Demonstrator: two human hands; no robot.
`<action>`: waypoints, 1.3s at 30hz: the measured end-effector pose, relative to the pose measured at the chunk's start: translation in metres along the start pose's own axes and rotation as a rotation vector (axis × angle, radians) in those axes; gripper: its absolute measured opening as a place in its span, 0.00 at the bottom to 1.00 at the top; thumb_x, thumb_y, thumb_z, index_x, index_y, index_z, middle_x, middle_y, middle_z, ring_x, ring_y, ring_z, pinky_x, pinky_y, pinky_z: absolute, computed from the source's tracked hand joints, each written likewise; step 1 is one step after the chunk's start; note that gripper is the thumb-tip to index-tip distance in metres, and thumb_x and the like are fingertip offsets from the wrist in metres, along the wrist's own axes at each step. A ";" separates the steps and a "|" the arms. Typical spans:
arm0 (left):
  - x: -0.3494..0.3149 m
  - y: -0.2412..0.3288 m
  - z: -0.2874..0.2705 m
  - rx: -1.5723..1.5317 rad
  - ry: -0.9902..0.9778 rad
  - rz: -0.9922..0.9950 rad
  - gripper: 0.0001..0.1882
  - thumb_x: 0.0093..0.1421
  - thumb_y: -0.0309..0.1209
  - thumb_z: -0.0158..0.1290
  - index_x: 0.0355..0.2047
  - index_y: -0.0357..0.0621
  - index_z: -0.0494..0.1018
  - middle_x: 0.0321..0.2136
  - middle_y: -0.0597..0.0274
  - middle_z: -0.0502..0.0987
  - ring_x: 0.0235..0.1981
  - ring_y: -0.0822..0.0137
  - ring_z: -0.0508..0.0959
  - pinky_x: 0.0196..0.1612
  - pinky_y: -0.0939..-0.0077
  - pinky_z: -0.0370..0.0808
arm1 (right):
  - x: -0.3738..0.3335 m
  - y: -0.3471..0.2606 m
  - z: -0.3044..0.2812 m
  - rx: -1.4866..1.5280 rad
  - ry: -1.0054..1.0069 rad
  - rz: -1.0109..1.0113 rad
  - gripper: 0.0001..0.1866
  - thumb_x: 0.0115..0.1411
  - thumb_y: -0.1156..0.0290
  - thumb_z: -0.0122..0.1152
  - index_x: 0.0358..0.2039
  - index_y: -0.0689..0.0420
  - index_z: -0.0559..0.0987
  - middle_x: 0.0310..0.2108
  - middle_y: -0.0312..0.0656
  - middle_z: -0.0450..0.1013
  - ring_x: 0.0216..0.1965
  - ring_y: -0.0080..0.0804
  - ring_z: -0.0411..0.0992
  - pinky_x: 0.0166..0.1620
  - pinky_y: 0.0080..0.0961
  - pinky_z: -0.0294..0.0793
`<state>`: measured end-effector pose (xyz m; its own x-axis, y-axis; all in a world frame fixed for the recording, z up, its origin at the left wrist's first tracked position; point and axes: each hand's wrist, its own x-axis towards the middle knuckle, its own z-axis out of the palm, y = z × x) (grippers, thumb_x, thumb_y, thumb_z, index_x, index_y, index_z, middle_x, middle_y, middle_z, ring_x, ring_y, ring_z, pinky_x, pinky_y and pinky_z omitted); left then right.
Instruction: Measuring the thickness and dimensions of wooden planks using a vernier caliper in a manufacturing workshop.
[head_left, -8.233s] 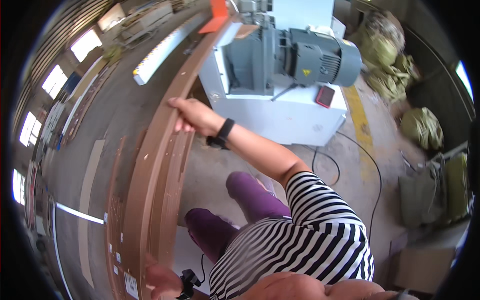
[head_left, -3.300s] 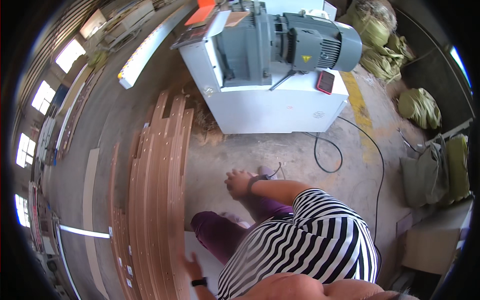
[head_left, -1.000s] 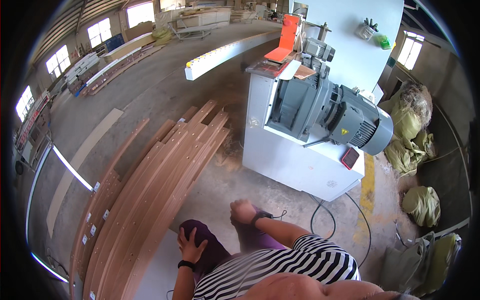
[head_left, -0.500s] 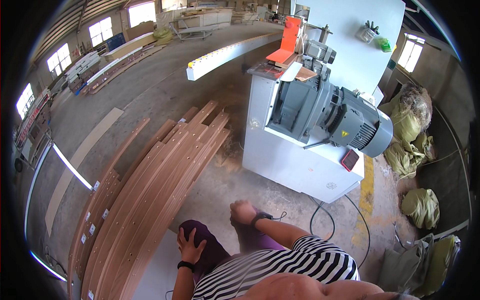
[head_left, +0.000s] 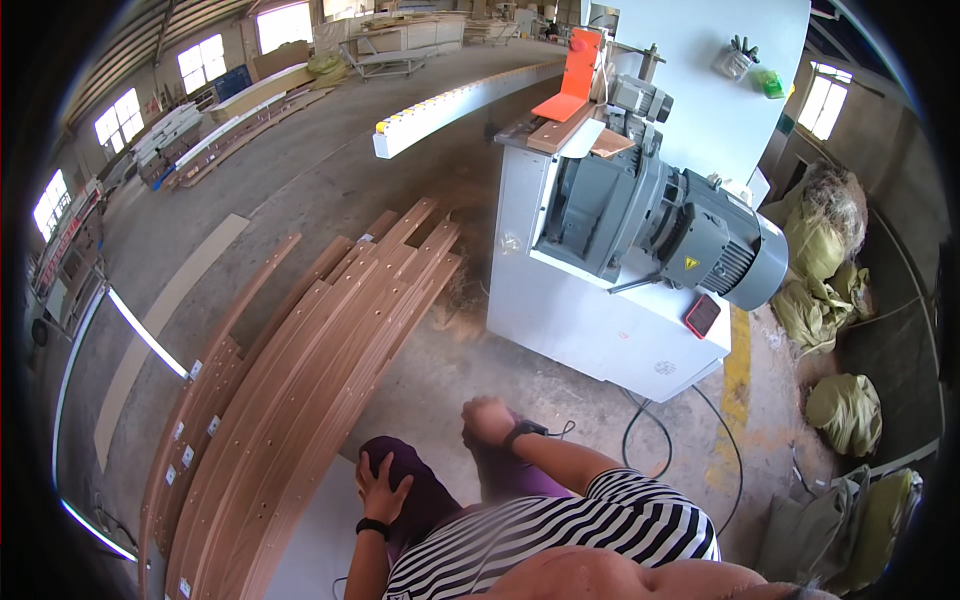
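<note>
My left hand [head_left: 382, 487] lies on my left knee, its fingers spread over the purple trousers [head_left: 425, 495]. My right hand [head_left: 487, 420] rests on my right knee with the fingers curled in; nothing shows in it. Ahead of me stands a light-grey machine [head_left: 590, 335] with a large grey motor [head_left: 715, 235]. From below its orange guard [head_left: 573, 85], a brown wooden strip [head_left: 556, 134] sticks out over the left end of the machine top. Left of my knees lies a stack of long brown wooden strips [head_left: 300, 390] with small holes along them.
A white rail with yellow rollers [head_left: 450, 110] extends left behind the machine. A red-edged phone [head_left: 702, 316] lies on the machine's near corner. Black cables [head_left: 668, 440] loop on the floor. Several stuffed sacks [head_left: 845, 415] stand at right, and a flat pale board [head_left: 165, 320] lies at left.
The brown wooden strip has come farther out from under the orange guard, toward the machine's left end. The view has shifted slightly; both hands stay on my knees.
</note>
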<state>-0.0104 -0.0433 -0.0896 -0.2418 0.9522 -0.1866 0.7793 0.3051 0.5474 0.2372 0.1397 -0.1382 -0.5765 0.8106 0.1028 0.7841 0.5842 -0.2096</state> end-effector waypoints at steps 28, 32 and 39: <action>-0.001 0.006 -0.002 -0.011 0.008 -0.012 0.35 0.54 0.52 0.56 0.61 0.63 0.60 0.68 0.54 0.40 0.67 0.45 0.40 0.61 0.38 0.50 | 0.172 0.111 -0.363 1.549 0.534 0.240 0.19 0.62 0.55 0.57 0.26 0.59 0.72 0.19 0.37 0.71 0.18 0.26 0.71 0.21 0.19 0.69; -0.006 -0.006 0.001 -0.019 0.030 0.010 0.35 0.54 0.52 0.56 0.61 0.62 0.60 0.68 0.53 0.40 0.67 0.44 0.40 0.61 0.38 0.51 | 0.151 0.068 -0.363 1.576 0.501 0.271 0.17 0.62 0.62 0.54 0.28 0.65 0.71 0.18 0.41 0.71 0.17 0.29 0.71 0.20 0.20 0.71; 0.009 -0.003 -0.009 0.043 -0.059 0.077 0.34 0.56 0.49 0.54 0.61 0.58 0.60 0.66 0.45 0.42 0.65 0.39 0.43 0.62 0.43 0.53 | 0.129 0.052 -0.365 1.803 0.418 0.228 0.14 0.62 0.68 0.55 0.34 0.70 0.73 0.25 0.47 0.73 0.20 0.34 0.75 0.27 0.26 0.81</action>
<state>-0.0198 -0.0358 -0.0855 -0.1464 0.9700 -0.1940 0.8187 0.2289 0.5267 0.2877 0.2893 0.2187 -0.2024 0.9767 0.0716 -0.4913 -0.0380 -0.8702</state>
